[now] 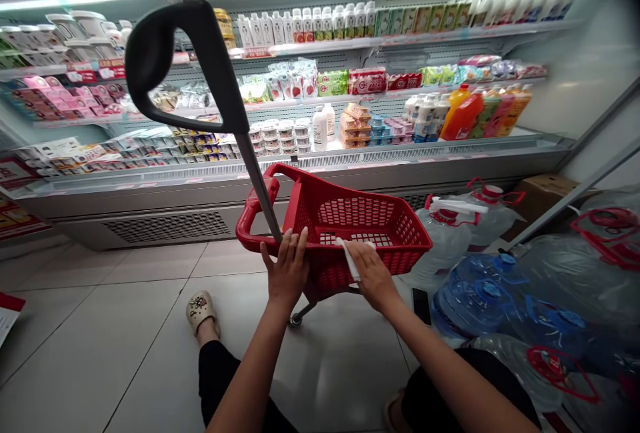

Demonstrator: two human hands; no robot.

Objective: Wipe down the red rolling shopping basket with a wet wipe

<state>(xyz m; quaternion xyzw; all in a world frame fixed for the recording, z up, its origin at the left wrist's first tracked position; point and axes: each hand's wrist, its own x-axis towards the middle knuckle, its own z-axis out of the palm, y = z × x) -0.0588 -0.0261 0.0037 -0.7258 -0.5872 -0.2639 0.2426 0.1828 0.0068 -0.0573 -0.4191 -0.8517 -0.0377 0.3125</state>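
A small red plastic shopping cart [345,186] with perforated basket walls stands in front of me. My left hand [287,269] lies against its near side beside the cart's handle, fingers stretched out and thumb apart. The lower end of a grey pole [257,176] meets the cart just by those fingertips; higher up, it carries a black loop grip [190,66]. On the basket's near rim, my right hand [373,274] presses a white cloth [351,261], partly covered by its fingers. The bottom of the basket shows through its open top.
Behind the cart runs a refrigerated display case [320,169] stocked with dairy and drinks. Large water jugs [480,293] crowd the right side, with a white spray nozzle [457,207] among them. A dark phone [421,305] lies on the tiled floor [145,326] near them.
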